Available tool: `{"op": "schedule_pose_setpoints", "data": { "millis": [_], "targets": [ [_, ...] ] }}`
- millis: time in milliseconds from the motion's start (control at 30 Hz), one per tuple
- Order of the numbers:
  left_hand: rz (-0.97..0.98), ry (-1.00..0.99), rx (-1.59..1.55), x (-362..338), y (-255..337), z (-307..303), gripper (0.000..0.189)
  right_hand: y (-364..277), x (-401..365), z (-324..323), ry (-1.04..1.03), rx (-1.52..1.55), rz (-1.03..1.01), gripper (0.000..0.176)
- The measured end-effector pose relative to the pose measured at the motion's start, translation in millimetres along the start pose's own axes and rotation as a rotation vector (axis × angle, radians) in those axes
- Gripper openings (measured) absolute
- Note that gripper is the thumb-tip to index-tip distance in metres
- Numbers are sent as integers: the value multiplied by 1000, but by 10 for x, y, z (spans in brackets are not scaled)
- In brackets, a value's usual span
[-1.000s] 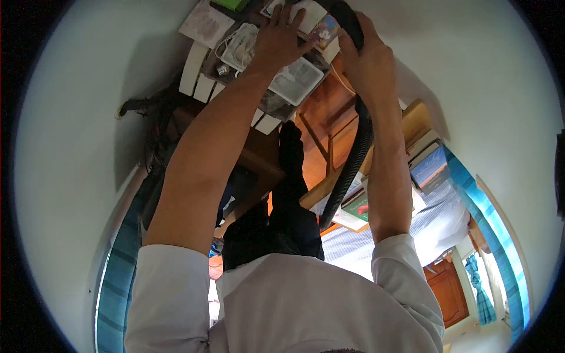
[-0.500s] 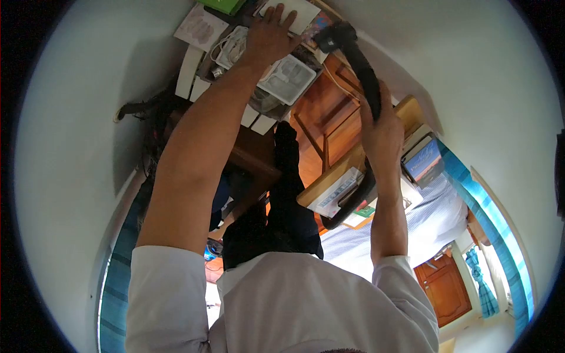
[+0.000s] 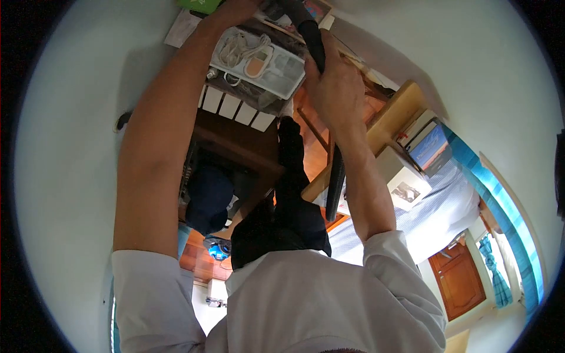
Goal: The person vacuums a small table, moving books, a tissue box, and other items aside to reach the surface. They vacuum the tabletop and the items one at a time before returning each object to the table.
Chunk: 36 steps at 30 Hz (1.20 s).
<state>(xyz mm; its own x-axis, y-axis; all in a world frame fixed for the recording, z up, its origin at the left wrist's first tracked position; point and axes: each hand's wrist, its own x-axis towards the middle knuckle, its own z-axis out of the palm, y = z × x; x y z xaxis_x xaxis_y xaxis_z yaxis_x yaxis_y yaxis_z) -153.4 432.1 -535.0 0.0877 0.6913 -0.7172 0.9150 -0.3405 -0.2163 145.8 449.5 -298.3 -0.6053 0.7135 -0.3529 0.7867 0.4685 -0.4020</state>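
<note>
My right hand is closed around the black handle tube of a vacuum cleaner. A ribbed hose hangs below that wrist. The tube's far end lies at the top edge, close to my left hand. The fingers of my left hand are cut off by the frame, so their pose is hidden. Below the hands, a white plastic tray holds a coiled white cable and an oval white device with an orange face.
A row of white blocks lines the dark wooden furniture below the tray. Books and a white box stand by a wooden board on the right. A dark blue cap is at lower left.
My right hand has moved up and left with the vacuum tube. My left hand has slid up and left from the white sheet, its spread fingers leaving view. More of the tray shows.
</note>
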Motion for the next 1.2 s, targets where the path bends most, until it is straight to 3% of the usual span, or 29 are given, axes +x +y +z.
{"op": "schedule_pose_setpoints", "data": {
  "millis": [67, 100, 167, 200, 267, 400, 467, 500, 567, 600, 667, 700, 800, 867, 933, 1000, 1100, 1200],
  "targets": [
    [-294, 633, -920, 74, 130, 434, 81, 169, -29, 68, 125, -8, -148, 58],
    [-293, 625, -934, 77, 236, 447, 81, 214, -82, 50, 111, -14, -145, 58],
    [-594, 550, -1409, -390, 311, -326, 76, 235, -144, -45, -18, 41, -95, 61],
    [-596, 550, -1406, -712, 278, -738, 76, 259, -185, -49, -17, 43, -97, 61],
    [-498, 109, -1472, -1236, 208, -1395, 71, 339, -306, -8, -8, 39, -86, 62],
    [-539, 152, -1412, -887, 339, -1123, 68, 404, -505, -104, -59, -19, 3, 60],
    [-486, 432, -1203, -523, 426, -653, 68, 396, -581, -224, -140, 86, 149, 56],
    [-486, 430, -1205, -320, 475, -374, 68, 379, -627, -298, -142, 85, 149, 56],
    [-466, 866, -263, -258, 525, -247, 68, 363, -724, -448, -145, 149, 259, 55],
    [-466, 866, -266, -192, 523, -217, 68, 444, -795, -445, -146, 146, 260, 55],
    [-488, 287, -1146, -809, 474, -1034, 69, 639, -947, -387, 83, 126, 208, 56],
    [-486, 284, -1147, -872, 545, -1085, 69, 516, -930, -490, 87, 242, 305, 51],
    [-410, 345, -967, -868, 724, -1240, 74, 481, -739, -409, 150, 360, 241, 49],
    [-532, 265, -707, -768, 923, -1269, 77, 455, -480, -299, 153, 417, 273, 49],
    [-559, 244, -732, -632, 993, -1212, 80, 483, -262, -153, 167, 458, 273, 51],
    [-591, 359, -734, -506, 1035, -1046, 81, 535, -303, -29, 200, 470, 222, 52],
    [-564, 346, -820, -526, 975, -1060, 85, 575, -512, -77, 107, 382, 272, 49],
    [-580, 384, -752, -458, 1038, -964, 87, 597, -760, -312, -10, 517, 360, 47]
  ]
}}
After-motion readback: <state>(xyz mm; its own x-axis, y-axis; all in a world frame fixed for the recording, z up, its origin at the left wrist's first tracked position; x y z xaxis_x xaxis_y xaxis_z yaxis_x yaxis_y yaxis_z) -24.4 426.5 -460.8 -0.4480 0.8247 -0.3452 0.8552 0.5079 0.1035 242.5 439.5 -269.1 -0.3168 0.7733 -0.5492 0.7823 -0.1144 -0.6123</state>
